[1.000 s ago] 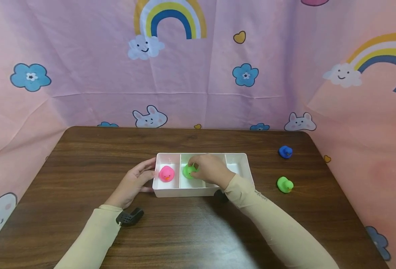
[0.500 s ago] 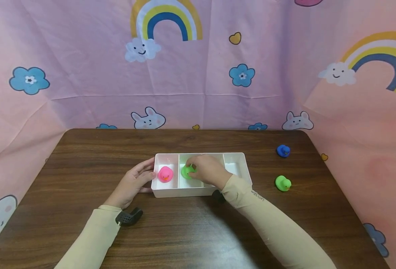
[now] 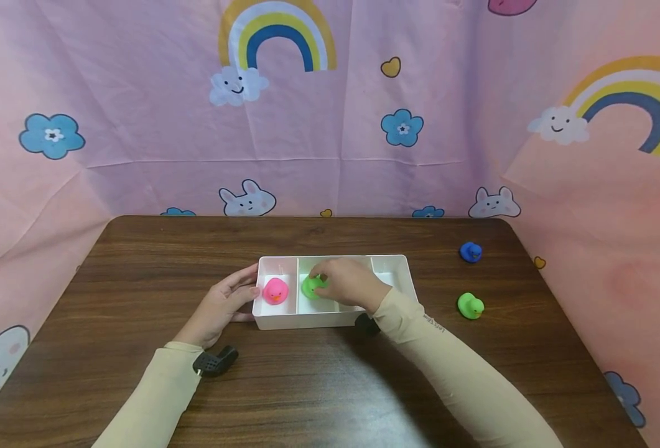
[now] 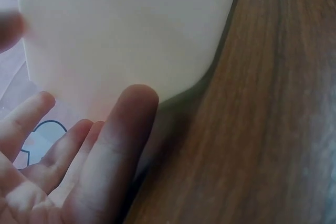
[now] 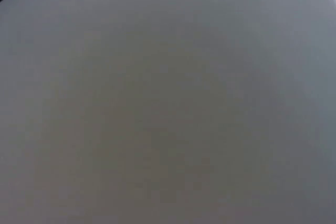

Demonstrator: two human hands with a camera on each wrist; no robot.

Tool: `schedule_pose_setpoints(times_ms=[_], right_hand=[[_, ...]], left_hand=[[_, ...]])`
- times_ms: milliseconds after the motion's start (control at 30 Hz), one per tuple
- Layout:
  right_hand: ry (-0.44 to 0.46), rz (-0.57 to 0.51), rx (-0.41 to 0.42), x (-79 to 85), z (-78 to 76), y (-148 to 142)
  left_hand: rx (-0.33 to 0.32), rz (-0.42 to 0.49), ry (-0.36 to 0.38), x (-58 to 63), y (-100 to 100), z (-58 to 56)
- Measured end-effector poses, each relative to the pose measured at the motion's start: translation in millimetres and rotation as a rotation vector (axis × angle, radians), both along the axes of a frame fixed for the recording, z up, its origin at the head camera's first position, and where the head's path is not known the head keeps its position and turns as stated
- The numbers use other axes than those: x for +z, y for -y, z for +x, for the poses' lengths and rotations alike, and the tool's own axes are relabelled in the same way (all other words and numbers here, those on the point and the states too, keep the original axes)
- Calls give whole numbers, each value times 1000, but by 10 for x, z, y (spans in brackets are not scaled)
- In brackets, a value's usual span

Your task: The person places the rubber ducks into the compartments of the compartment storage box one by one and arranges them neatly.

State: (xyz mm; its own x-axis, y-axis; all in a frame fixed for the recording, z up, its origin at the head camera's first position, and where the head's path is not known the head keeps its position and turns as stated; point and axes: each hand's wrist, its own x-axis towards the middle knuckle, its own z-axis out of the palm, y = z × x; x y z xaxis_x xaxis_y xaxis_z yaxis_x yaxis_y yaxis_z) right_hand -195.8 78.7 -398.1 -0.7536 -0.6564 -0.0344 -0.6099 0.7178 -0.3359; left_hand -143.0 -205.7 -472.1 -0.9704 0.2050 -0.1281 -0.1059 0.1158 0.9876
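Observation:
In the head view, a long white divided tray [image 3: 307,320] sits on the table. My left hand [image 3: 221,306] is at its left end, thumb at the rim; in the left wrist view, extended fingers [image 4: 137,114] touch the outer end wall. A pink rubber duck [image 3: 275,292] sits in the leftmost compartment. My right hand [image 3: 353,283] reaches over the tray and pinches a green rubber duck [image 3: 311,287] in the compartment beside it. That hand hides part of the duck and the middle compartments. A pale, blurred surface [image 5: 168,103] fills the right wrist view.
To the tray's right on the brown wooden table [image 3: 195,398] lie a second green duck [image 3: 470,306] and, farther back, a blue duck [image 3: 471,252]. A printed pink curtain [image 3: 307,137] hangs along the back and sides.
Head view shifts slightly. Both hands, the tray and the ducks keep the same places relative to one another.

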Motion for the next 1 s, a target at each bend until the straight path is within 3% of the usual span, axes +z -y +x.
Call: schedule_pose_setpoints(times_ms=[100, 233, 367, 500, 600, 767, 1000], right_hand=[[14, -11, 3, 110, 2, -87], [42, -120, -8, 348, 6, -348], [105, -245, -56, 575, 52, -781], [93, -282, -132, 656, 119, -1336], [66, -256, -219, 627, 178, -1799], [128, -185, -353, 505, 343, -2467], [268, -163, -378, 201, 525, -2914]], left_hand=[[-2, 9, -7, 0, -5, 5], [-3, 12, -5, 1, -8, 8], [-2, 14, -1, -3, -9, 8], [-1, 10, 3, 0, 3, 11], [-1, 3, 8, 18, 0, 27], [-10, 13, 12, 34, -8, 40], [-11, 7, 15, -10, -10, 2]])
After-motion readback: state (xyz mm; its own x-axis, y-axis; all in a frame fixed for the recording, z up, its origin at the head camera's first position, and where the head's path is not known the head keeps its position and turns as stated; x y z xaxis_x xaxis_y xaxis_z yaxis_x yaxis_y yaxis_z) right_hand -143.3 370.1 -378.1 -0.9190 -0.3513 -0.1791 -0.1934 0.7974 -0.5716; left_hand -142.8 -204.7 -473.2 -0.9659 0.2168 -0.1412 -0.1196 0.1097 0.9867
